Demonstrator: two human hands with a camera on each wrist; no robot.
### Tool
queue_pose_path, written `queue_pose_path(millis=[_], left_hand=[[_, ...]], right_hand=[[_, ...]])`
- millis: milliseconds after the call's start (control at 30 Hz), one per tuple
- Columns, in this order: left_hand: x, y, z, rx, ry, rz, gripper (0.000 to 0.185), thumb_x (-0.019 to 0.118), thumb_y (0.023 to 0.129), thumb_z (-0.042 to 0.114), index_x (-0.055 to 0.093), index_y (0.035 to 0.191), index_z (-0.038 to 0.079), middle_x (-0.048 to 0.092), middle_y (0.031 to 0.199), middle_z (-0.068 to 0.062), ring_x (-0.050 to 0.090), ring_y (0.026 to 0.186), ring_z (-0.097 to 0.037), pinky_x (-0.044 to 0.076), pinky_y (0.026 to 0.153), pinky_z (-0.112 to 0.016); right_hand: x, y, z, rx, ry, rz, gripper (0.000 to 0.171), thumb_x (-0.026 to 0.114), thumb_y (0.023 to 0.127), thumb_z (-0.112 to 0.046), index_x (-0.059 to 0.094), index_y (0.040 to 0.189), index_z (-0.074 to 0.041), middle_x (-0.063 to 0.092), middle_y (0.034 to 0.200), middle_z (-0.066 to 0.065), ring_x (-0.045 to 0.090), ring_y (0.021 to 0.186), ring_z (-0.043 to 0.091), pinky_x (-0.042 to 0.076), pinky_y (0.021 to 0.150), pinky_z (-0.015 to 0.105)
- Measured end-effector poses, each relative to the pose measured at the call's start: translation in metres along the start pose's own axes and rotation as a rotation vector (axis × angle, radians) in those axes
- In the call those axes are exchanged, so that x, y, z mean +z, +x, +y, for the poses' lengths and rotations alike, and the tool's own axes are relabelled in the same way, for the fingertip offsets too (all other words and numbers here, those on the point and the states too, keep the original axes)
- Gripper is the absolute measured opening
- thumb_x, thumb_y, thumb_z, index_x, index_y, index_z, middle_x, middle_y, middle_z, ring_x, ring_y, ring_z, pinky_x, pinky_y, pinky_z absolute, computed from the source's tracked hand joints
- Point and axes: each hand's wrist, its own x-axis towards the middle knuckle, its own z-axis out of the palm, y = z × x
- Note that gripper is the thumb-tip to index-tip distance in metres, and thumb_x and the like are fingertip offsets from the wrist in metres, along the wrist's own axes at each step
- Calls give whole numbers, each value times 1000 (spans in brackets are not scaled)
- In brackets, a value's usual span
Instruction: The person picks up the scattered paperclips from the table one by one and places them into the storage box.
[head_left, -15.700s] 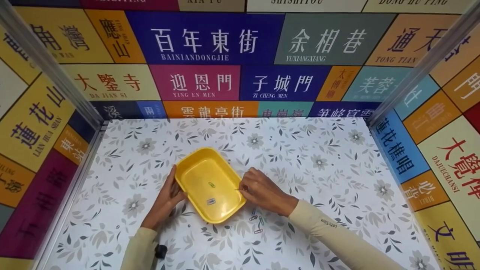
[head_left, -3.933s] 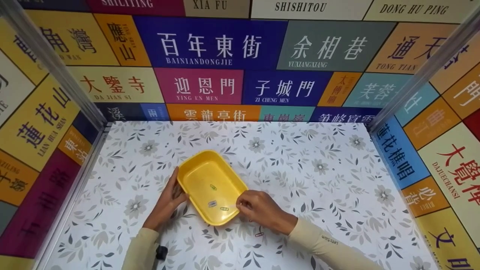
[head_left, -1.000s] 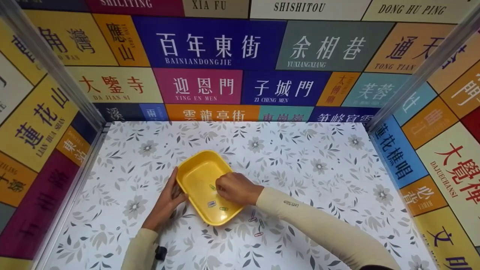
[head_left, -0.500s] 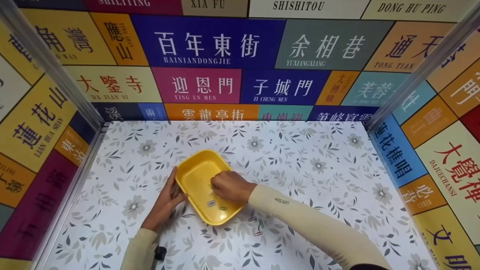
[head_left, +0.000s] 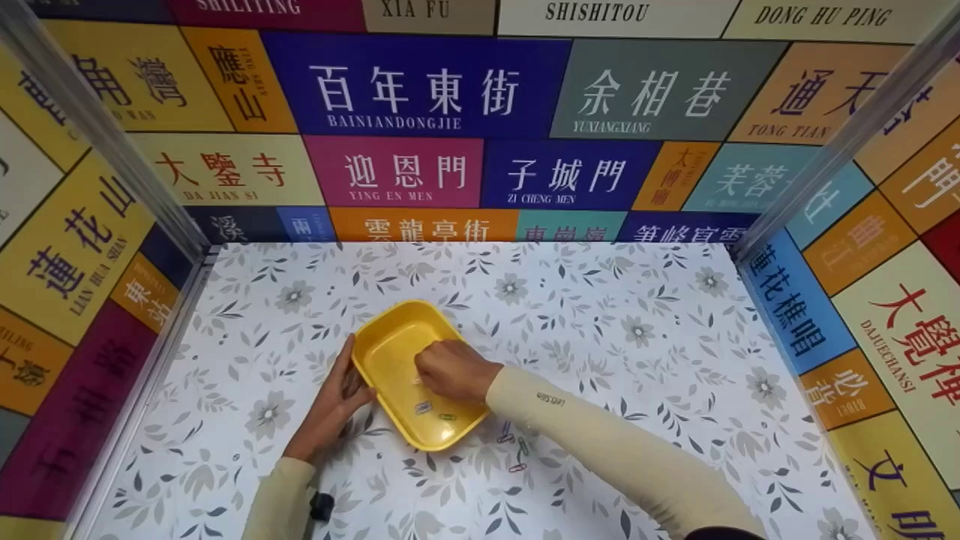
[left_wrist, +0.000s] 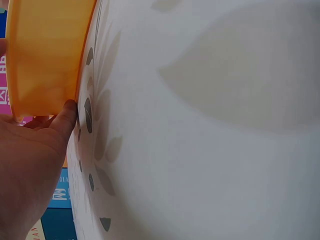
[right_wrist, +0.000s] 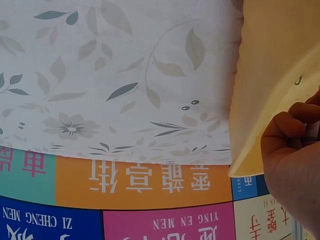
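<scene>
A yellow plastic tray [head_left: 390,345] lies on the flower-patterned table. My left hand [head_left: 341,386] rests flat against its left side, and the thumb [left_wrist: 67,112] touches the tray wall [left_wrist: 45,55]. My right hand [head_left: 433,371] reaches into the tray from the right with curled fingers. In the right wrist view, the fingertips [right_wrist: 300,120] pinch a small pale paper clip [right_wrist: 312,131] above the tray floor [right_wrist: 270,60]. A green clip [right_wrist: 298,80] lies just beyond them. Two more clips [head_left: 422,407] lie near the tray's front end.
Three loose paper clips [head_left: 516,450] lie on the table just right of the tray's near corner, under my right forearm. Panels printed with coloured signs wall the table at the back [head_left: 420,82], left and right.
Over the last second my right hand has slid a little left and deeper into the tray. The left hand and the tray have stayed put.
</scene>
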Motion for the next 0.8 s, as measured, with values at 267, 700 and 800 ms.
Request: queue_pose_path(millis=[267,700,800], left_hand=[[0,2,1,-13,-18,5,100,68,109,6,-2,179,18,3,186,-5,13,171,-27,26,121,-6],[2,1,1,-45,4,15,100,70,109,13,-1,180,21,5,186,-1,16,170,-25,22,134,-32],[0,1,0,-40,5,9,100,69,110,13,-1,179,21,4,186,-2,15,170,-26,24,129,-18]], right_hand=[[-1,0,1,13,11,-3,22,66,106,-9,73,85,-9,66,74,1,57,63,17,44,60,25],[5,2,4,41,19,-21,21,65,109,-12,74,90,-10,67,77,0,59,67,16,46,62,24],[4,2,4,43,24,-19,21,65,108,-13,74,89,-11,66,77,-1,59,67,16,47,63,25]])
